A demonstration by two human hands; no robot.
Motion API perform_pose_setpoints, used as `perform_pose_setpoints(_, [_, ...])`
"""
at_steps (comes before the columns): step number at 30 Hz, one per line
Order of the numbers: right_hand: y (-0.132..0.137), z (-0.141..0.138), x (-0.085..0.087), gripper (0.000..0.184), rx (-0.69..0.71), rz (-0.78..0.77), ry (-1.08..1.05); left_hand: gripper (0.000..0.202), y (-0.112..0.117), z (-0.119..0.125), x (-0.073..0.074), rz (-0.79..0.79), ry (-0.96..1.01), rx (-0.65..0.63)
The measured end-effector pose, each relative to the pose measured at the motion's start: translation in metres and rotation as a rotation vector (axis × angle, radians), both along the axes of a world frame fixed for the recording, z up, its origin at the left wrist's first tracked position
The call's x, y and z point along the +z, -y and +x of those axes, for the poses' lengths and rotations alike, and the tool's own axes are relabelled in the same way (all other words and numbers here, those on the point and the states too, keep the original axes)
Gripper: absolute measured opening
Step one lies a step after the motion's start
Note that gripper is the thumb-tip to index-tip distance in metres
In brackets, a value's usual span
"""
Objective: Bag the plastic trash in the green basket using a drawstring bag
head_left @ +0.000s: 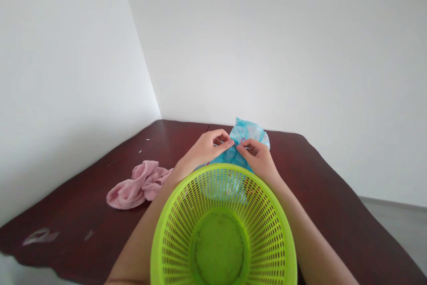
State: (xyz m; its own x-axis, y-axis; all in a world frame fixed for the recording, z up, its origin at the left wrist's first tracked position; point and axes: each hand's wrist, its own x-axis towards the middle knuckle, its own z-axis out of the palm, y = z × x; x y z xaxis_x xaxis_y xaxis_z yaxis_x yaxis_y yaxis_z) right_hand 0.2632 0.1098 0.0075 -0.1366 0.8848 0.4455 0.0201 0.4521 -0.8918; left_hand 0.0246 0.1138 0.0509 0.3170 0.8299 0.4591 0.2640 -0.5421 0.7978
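Past lime-green basket [175,218] — left hand [205,148], right hand [256,158] curled, fingertips pinching crumpled blue-white cloth [248,131]; pink cloth [140,185] on dark table [313,178] to left.

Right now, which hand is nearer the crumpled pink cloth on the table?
Left. The left hand is beside the pink cloth, with its wrist close to the cloth's end but the hand apart from it. The right hand is farther away, past the left hand.
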Motion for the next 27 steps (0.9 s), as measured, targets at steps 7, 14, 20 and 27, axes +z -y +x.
perform_pose_setpoints(7, [-0.001,0.002,0.0,0.048,0.027,-0.033,0.025,0.03,-0.015,-0.007,-0.014,0.014,-0.112,-0.081])
perform_pose_setpoints(14, [-0.004,0.006,-0.002,0.035,-0.02,0.069,0.206,0.036,-0.011,-0.007,-0.008,-0.033,-0.117,-0.124])
perform_pose_setpoints(20, [0.001,0.007,0.001,0.027,-0.148,0.144,0.148,0.047,-0.008,-0.001,-0.002,-0.101,-0.089,-0.149])
perform_pose_setpoints(27, [-0.001,0.009,0.001,0.034,-0.037,0.124,0.222,0.044,-0.011,0.008,-0.016,-0.085,-0.074,-0.025])
